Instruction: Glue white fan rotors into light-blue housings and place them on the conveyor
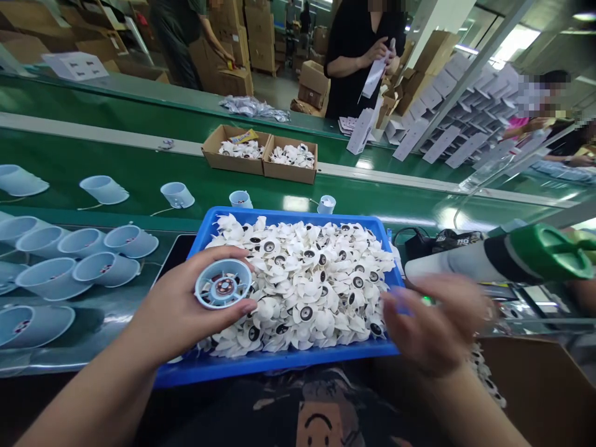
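My left hand (174,307) is closed around a light blue round fan housing (207,302), its open end facing me. Inside it show spokes and a round motor with a copper-coloured centre. Below and beyond it, a blue tray (279,359) is heaped with white fan blades (298,279), many showing black round hubs. Over the tray's right edge is my right hand (433,323), smeared by motion. A bluish-purple patch shows between its fingers; whether that is something held, I cannot make out.
Several light blue housings (107,268) stand at left, others along the green conveyor (153,161). Two cardboard boxes (291,176) hold more white blades. A green-capped bottle (465,257) lies at right, near a large carton (535,385). Across the line, a person (358,62) handles a white box.
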Available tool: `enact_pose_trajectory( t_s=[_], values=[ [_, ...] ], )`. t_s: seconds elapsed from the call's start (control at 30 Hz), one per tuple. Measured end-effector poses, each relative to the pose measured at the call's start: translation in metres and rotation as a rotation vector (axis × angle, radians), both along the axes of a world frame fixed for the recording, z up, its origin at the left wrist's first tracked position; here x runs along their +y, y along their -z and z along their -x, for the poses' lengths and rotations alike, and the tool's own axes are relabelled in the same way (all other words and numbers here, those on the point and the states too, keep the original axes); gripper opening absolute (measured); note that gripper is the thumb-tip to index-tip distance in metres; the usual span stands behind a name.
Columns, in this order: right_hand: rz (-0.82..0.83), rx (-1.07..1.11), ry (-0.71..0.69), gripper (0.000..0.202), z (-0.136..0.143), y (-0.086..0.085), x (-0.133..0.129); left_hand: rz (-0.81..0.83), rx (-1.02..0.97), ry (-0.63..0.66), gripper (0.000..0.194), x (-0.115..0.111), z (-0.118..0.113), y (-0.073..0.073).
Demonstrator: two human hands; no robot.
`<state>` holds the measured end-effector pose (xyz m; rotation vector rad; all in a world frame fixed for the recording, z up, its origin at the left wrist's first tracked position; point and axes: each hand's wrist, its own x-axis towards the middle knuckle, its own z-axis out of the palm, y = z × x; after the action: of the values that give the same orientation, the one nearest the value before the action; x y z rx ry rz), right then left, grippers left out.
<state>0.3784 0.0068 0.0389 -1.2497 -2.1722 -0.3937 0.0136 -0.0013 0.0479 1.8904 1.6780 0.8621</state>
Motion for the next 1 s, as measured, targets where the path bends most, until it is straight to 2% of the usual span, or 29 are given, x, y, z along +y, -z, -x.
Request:
enact_pose_trajectory(
  t_s=[0.03,0.1,0.17,0.27,0.37,0.63,0.77,0.87,0.93,1.0],
  values=[
    [0.055,-0.081,-0.056,0.013,0.014,0.006,0.003,0.002,-0.017,0.002,0.06,0.0,-0.005,-0.001],
    [0.161,-0.191,-0.097,0.015,0.032,0.017,0.018,0.013,-0.036,0.01,0.062,-0.001,-0.012,-0.003],
    [0.224,-0.242,-0.074,0.017,0.04,0.025,0.038,0.03,-0.046,0.02,0.064,-0.002,-0.014,-0.002],
    [0.254,-0.267,-0.009,0.021,0.04,0.028,0.059,0.041,-0.042,0.008,0.065,-0.003,-0.009,0.001],
    [0.292,-0.268,0.062,0.018,0.043,0.025,0.063,0.043,-0.06,-0.003,0.063,-0.005,-0.001,0.001],
    [0.502,-0.171,0.078,0.015,0.058,0.021,0.056,0.056,-0.102,0.022,0.056,-0.002,-0.002,-0.002],
    [0.557,0.082,0.068,0.017,0.054,0.014,0.054,0.061,-0.162,0.011,0.059,-0.003,-0.007,-0.003],
    [0.641,0.322,-0.014,0.028,0.054,0.002,0.045,0.048,-0.156,0.074,0.06,-0.006,-0.011,-0.002],
    [0.857,0.638,-0.176,0.032,0.058,-0.005,0.036,0.045,-0.098,0.177,0.058,-0.008,-0.016,-0.001],
    [1.172,1.085,-0.371,0.032,0.065,-0.008,0.029,0.022,-0.018,0.279,0.058,-0.007,-0.022,-0.001]
  ],
)
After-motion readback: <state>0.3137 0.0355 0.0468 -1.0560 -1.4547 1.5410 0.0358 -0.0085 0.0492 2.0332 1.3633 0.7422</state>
